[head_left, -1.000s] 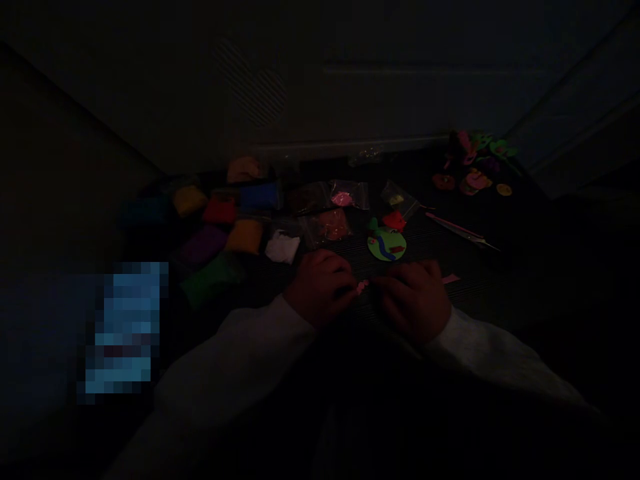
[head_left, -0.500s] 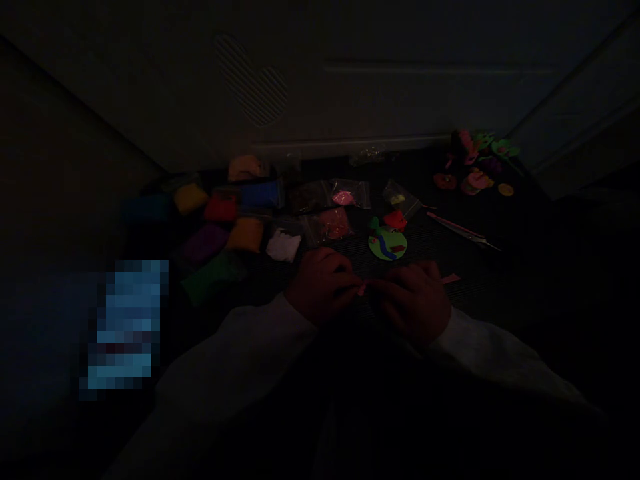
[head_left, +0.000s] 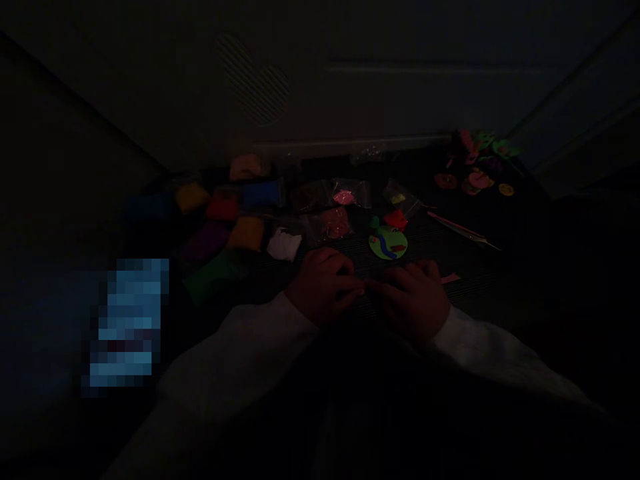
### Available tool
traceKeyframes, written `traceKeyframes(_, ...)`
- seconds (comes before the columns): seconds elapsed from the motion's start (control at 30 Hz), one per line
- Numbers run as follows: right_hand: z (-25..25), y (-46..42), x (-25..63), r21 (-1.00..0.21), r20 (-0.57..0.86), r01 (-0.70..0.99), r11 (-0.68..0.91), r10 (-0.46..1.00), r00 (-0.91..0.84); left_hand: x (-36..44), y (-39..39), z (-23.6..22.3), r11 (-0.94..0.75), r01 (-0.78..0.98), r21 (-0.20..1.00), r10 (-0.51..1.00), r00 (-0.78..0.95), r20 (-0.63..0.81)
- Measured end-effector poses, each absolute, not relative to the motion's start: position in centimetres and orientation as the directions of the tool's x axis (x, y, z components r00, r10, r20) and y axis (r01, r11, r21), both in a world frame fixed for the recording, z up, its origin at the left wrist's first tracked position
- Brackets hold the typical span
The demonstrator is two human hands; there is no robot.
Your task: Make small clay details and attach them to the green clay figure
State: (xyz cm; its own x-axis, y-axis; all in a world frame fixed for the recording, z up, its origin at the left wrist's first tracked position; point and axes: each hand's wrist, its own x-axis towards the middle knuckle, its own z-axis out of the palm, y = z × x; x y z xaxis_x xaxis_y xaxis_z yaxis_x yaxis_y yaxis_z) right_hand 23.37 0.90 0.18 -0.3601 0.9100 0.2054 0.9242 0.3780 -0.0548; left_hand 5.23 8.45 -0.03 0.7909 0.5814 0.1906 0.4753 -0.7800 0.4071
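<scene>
In dim light, my left hand is closed, thumb and fingertip pinching a small bit of pink modelling clay, mostly covered by the fingers. My right hand is closed too. Its fingertips meet the left ones at the clay, and what lies between them is hidden. Just beyond the hands lies a round green clay figure with blue and red parts and a red piece on top. A pink strip shows past the right hand's knuckles.
Bags of coloured clay, such as the white clay and the orange clay, spread across the left. Scissors lie to the right. Several finished clay pieces stand at the far right. A blurred bright screen is at left.
The fingertips have closed in a little, so less of the pink clay shows between them. Both hands stay in almost the same place, and the picture is slightly darker.
</scene>
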Motion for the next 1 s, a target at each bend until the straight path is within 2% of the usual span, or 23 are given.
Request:
traceKeyframes(0.53,0.34,1.02,23.43,-0.110,0.149,0.922,0.372,0.923,-0.355,5.13,8.50,-0.09,-0.807,0.440,0.393,0.546,0.810,0.213)
traceKeyframes(0.8,0.41,0.88,23.94,-0.240,0.200,0.899,0.366,0.925,-0.323,5.12,8.80,0.03,-0.783,0.445,0.434,0.568,0.796,0.209)
traceKeyframes(1.0,0.38,0.48,24.00,-0.164,0.188,0.854,0.493,0.866,-0.464,4.79,9.10,0.22,-0.788,0.427,0.443,0.552,0.808,0.204)
